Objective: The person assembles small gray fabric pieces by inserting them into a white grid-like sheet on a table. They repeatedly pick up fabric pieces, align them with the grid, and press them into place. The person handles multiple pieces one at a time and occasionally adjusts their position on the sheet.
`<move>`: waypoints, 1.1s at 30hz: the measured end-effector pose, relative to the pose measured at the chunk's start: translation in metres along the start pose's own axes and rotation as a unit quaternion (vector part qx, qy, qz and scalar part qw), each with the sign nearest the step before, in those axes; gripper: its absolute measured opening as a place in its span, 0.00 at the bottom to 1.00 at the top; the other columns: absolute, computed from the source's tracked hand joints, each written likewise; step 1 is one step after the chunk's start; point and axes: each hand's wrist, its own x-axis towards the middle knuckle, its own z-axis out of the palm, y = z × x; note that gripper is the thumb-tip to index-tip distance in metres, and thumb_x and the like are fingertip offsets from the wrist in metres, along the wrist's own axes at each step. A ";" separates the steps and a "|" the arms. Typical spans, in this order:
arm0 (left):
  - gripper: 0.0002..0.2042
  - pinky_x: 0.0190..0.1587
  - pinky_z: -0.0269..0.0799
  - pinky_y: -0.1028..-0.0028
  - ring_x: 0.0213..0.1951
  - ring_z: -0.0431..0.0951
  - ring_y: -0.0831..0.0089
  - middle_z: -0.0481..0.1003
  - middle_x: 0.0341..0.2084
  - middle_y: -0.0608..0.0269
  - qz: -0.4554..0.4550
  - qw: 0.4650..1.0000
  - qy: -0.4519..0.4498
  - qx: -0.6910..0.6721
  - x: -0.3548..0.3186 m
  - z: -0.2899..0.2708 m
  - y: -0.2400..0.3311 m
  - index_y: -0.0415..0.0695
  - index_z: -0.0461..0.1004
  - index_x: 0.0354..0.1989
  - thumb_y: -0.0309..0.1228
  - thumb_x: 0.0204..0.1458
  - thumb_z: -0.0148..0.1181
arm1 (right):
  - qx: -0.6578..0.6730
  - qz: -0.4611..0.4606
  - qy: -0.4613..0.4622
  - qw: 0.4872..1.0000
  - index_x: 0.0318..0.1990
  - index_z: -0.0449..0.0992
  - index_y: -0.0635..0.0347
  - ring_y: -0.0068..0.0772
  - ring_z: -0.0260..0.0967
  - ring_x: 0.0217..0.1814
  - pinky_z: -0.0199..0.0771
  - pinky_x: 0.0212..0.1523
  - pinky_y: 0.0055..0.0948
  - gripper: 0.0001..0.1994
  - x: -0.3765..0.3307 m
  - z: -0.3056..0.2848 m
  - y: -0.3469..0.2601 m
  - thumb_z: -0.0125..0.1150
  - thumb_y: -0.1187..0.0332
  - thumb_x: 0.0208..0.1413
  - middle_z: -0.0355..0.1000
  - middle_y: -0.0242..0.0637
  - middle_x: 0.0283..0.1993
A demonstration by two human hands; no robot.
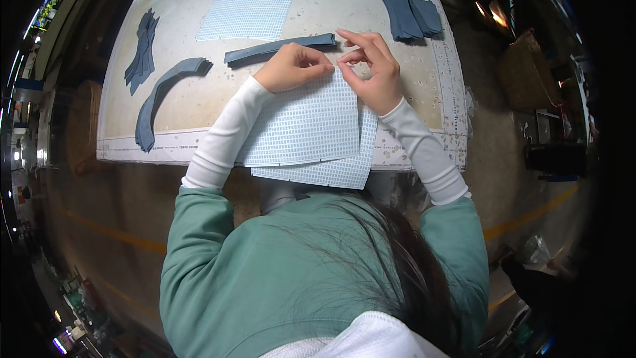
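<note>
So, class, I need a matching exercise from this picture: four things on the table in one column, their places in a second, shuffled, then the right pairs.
Things:
1. curved grey strip
2. lone grid sheet
3. grey pile
4. straight grey strip

Places:
A. just beyond both hands
B. table's far right
C. table's left side
D. far middle, past the straight strip

Pairs: 1-C, 2-D, 3-B, 4-A

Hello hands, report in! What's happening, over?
Both hands pinching the top edge of the gridded sheet. Blue fabric strip just beyond. Nothing blocking.
</note>
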 end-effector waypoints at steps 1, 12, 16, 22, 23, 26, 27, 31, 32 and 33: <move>0.09 0.34 0.70 0.80 0.27 0.72 0.83 0.77 0.22 0.65 0.001 1.000 -0.004 0.003 0.000 0.000 -0.001 0.36 0.79 0.32 0.30 0.52 0.58 | 0.002 -0.010 -0.003 1.000 0.56 0.71 0.52 0.29 0.75 0.42 0.79 0.40 0.24 0.29 0.001 0.000 0.001 0.60 0.84 0.43 0.65 0.37 0.50; 0.11 0.28 0.65 0.78 0.23 0.67 0.84 0.73 0.17 0.67 0.021 0.999 0.013 0.022 -0.002 0.004 -0.006 0.36 0.78 0.27 0.32 0.52 0.59 | -0.031 -0.088 -0.070 0.993 0.58 0.68 0.54 0.29 0.72 0.47 0.79 0.43 0.25 0.29 -0.003 0.008 0.002 0.56 0.86 0.46 0.60 0.39 0.59; 0.08 0.32 0.69 0.75 0.26 0.72 0.77 0.74 0.24 0.66 0.049 0.995 -0.059 0.063 -0.004 0.003 0.000 0.40 0.78 0.30 0.31 0.46 0.65 | 0.156 0.109 -0.032 0.981 0.61 0.63 0.57 0.28 0.70 0.49 0.75 0.47 0.24 0.31 -0.002 0.005 0.004 0.57 0.85 0.47 0.59 0.39 0.58; 0.09 0.39 0.72 0.69 0.33 0.77 0.63 0.74 0.30 0.60 0.059 0.970 -0.114 0.206 -0.013 0.012 0.015 0.43 0.78 0.30 0.27 0.39 0.69 | 0.383 0.307 0.023 0.871 0.61 0.63 0.58 0.32 0.69 0.52 0.74 0.50 0.23 0.30 0.000 -0.008 0.020 0.60 0.83 0.47 0.60 0.42 0.55; 0.09 0.39 0.72 0.69 0.33 0.78 0.62 0.74 0.29 0.59 0.054 0.968 -0.119 0.213 -0.014 0.012 0.017 0.43 0.77 0.30 0.27 0.39 0.68 | 0.398 0.323 0.022 0.858 0.61 0.63 0.58 0.32 0.69 0.52 0.74 0.50 0.23 0.30 -0.001 -0.008 0.021 0.60 0.82 0.48 0.61 0.42 0.55; 0.08 0.38 0.73 0.68 0.33 0.78 0.62 0.74 0.28 0.59 0.058 0.965 -0.125 0.225 -0.015 0.013 0.020 0.42 0.76 0.30 0.27 0.40 0.67 | 0.414 0.340 0.020 0.844 0.60 0.64 0.59 0.30 0.69 0.51 0.73 0.50 0.22 0.28 -0.001 -0.010 0.022 0.60 0.81 0.49 0.62 0.42 0.54; 0.08 0.38 0.73 0.69 0.33 0.78 0.62 0.74 0.27 0.59 0.068 0.962 -0.122 0.234 -0.015 0.013 0.019 0.42 0.76 0.30 0.27 0.40 0.67 | 0.418 0.338 0.017 0.843 0.60 0.64 0.60 0.29 0.69 0.50 0.72 0.50 0.21 0.28 0.000 -0.011 0.021 0.61 0.80 0.49 0.62 0.42 0.54; 0.09 0.34 0.73 0.72 0.29 0.76 0.67 0.73 0.29 0.59 0.077 0.957 -0.088 0.265 -0.013 0.010 0.016 0.40 0.75 0.31 0.24 0.41 0.68 | 0.162 0.222 -0.079 0.958 0.60 0.66 0.54 0.31 0.68 0.50 0.72 0.51 0.29 0.30 0.006 -0.026 0.019 0.66 0.74 0.46 0.64 0.38 0.52; 0.09 0.35 0.73 0.72 0.29 0.76 0.67 0.73 0.29 0.59 0.071 0.959 -0.085 0.261 -0.012 0.009 0.015 0.40 0.75 0.31 0.25 0.41 0.68 | 0.046 0.186 -0.129 0.973 0.59 0.67 0.51 0.32 0.68 0.50 0.72 0.51 0.31 0.31 0.004 -0.035 0.018 0.68 0.72 0.44 0.65 0.38 0.51; 0.09 0.35 0.73 0.72 0.29 0.76 0.67 0.73 0.30 0.59 0.063 0.961 -0.082 0.258 -0.011 0.008 0.014 0.40 0.75 0.31 0.25 0.41 0.68 | -0.065 0.124 -0.169 0.976 0.59 0.68 0.49 0.32 0.68 0.50 0.71 0.51 0.33 0.31 0.001 -0.041 0.016 0.69 0.70 0.43 0.66 0.37 0.51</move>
